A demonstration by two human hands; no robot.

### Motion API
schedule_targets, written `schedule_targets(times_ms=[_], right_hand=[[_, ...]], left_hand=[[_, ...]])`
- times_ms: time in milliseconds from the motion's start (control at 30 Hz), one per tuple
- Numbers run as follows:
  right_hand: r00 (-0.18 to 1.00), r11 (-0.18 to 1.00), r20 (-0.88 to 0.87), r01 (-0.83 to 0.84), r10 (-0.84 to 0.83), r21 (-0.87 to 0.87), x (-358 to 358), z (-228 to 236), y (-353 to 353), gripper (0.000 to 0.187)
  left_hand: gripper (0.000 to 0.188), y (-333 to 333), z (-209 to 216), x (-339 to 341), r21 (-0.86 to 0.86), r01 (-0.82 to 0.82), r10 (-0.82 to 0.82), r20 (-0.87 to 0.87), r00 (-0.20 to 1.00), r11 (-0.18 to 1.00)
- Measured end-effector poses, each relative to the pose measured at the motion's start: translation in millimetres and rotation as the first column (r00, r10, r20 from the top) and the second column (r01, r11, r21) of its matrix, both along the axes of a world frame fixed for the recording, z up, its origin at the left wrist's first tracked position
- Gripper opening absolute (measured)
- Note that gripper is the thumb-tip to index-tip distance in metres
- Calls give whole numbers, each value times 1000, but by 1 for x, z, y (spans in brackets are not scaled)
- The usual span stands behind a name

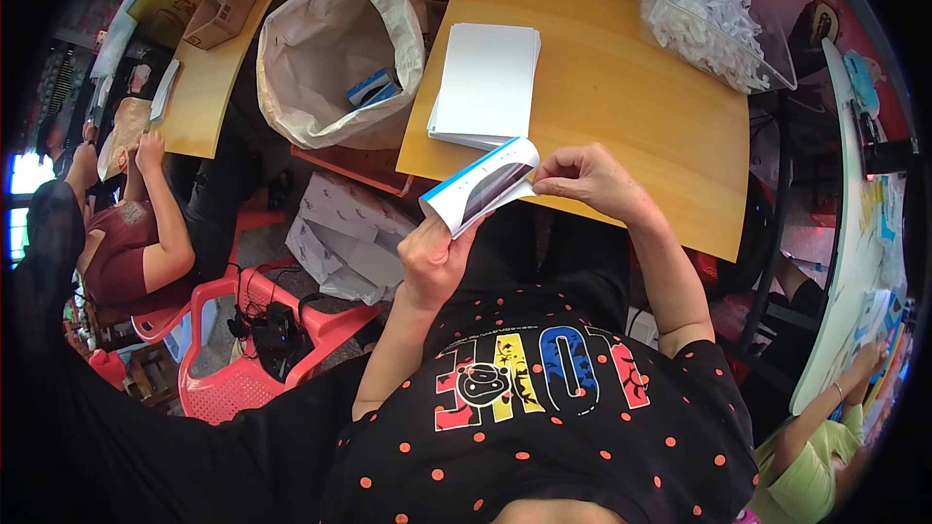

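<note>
L hand (434,260): raised, curled in firm grip | R hand (594,180): pinched, pointing left | L forearm (390,359): leaning right | R forearm (668,267): angled up-left

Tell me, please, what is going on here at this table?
A person handles a bent blue-edged white sheet: the left hand holds it from below, and the right hand is at its right edge. Just beyond, a stack of white sheets lies on the wooden table. To the left, an open sack has a blue-and-white piece inside.
</note>
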State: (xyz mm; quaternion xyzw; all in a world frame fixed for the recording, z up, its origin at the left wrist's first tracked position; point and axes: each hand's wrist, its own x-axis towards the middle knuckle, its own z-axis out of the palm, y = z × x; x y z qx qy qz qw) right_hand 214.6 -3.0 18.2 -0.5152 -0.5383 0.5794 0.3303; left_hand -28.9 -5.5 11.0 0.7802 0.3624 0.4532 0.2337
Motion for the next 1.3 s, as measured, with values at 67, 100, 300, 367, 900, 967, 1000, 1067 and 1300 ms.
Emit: schedule_targets(times_ms=[67, 100, 300, 367, 900, 967, 1000, 1067, 1300], right_hand=[[1000, 1000, 19, 0, 0, 16, -3, -3, -2, 21], [1000, 1000, 29, -1, 0, 22, -4, -3, -3, 21], [990, 999, 141, 2, -9, 51, -9, -5, -5, 21], [989, 999, 145, 8, -15, 50, -9, -2, -8, 21], [951, 841, 166, 139, -260, 522, -27, 24, -35, 30], [933, 740, 200, 94, -299, 666, -36, 13, -35, 27], [925, 643, 201, 57, -321, 764, -38, 1, -33, 26], [934, 469, 256, -116, -249, 876, -40, 9, -31, 22], [970, 277, 238, -244, 58, 929, -17, 100, -34, 18]], left_hand=[[22, 0, 1, -1, 7, 9, -9, -21, 1000, 1000], [22, 0, 0, -1, 7, 13, -13, -25, 1000, 1000], [18, -1, 1, -2, 43, -5, 7, -63, 998, 999], [19, 0, 1, -4, 74, 1, 4, -77, 997, 997], [16, 1, -4, 1, -9, -13, 13, -33, 999, 1000], [17, 3, -5, 4, 17, -11, 13, -79, 997, 1000], [17, 2, -5, 3, 37, -15, 20, -121, 992, 999], [19, 3, -18, 2, 65, -32, 42, -153, 987, 997], [15, 9, -3, 14, -86, 18, -15, 42, 999, 996]])
